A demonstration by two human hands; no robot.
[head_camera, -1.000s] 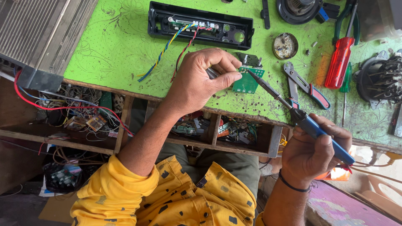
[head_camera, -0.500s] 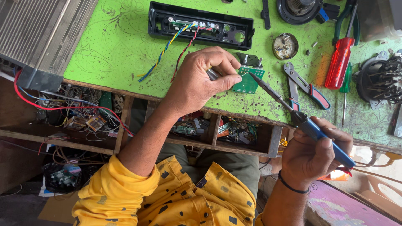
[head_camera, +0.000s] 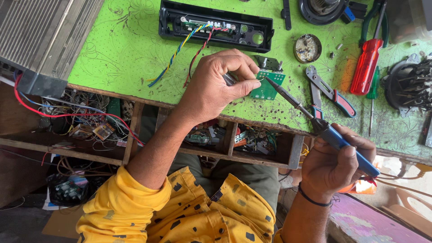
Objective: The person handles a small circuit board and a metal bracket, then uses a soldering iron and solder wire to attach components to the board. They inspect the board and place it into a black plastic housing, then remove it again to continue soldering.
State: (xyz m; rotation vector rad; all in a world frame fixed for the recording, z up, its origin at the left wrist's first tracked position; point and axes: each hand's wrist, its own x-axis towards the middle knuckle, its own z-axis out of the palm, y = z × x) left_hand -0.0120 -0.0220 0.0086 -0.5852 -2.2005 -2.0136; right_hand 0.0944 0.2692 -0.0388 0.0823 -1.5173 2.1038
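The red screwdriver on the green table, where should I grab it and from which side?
Take the red screwdriver by its thick red handle, coming from above. It lies flat on the green table, so the handle's long sides are open to a pinch. The thin metal shaft at the far end offers little grip, and a small green screwdriver lies close on one side, so close the fingers carefully there.

A small green circuit board (head_camera: 266,85) was pinched at mid-frame by the left hand (head_camera: 216,87). A blue-handled soldering iron (head_camera: 321,128) was gripped by the right hand (head_camera: 335,168) at lower right, its tip set against the board.
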